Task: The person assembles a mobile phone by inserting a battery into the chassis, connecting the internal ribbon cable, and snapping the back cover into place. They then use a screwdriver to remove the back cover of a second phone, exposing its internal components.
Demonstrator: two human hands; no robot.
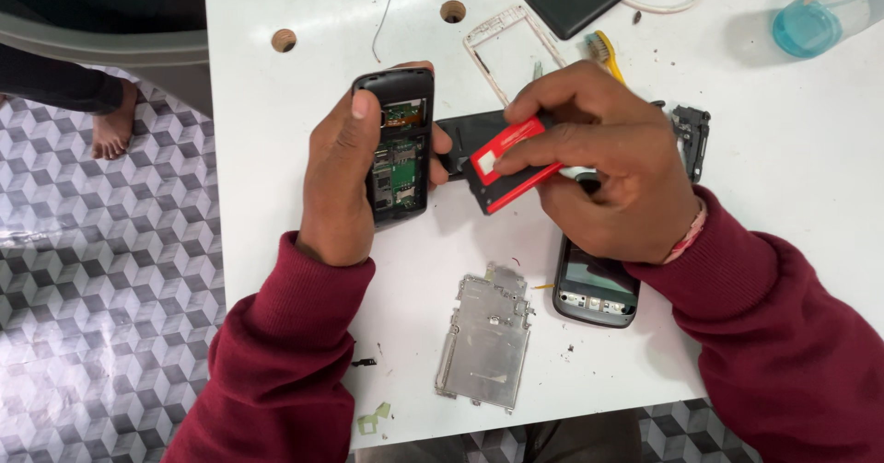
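Slipping is the risk: the left hand [345,182] clamps an opened black phone [401,145] by its edges above the white table [276,196], bare green circuit board facing up, and a loose thumb could drop it. The right hand [599,164] pinches a red-and-black cover [506,164], probably the back panel; forcing it could scrape the board.

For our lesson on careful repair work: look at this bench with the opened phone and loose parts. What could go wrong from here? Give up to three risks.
1. The left hand holds the opened phone with its circuit board bare; a fingertip or the red and black cover in the right hand might scratch it.
2. The metal shield plate lies near the table edge and could be knocked off by a sleeve.
3. The cup of blue liquid could spill onto the parts.
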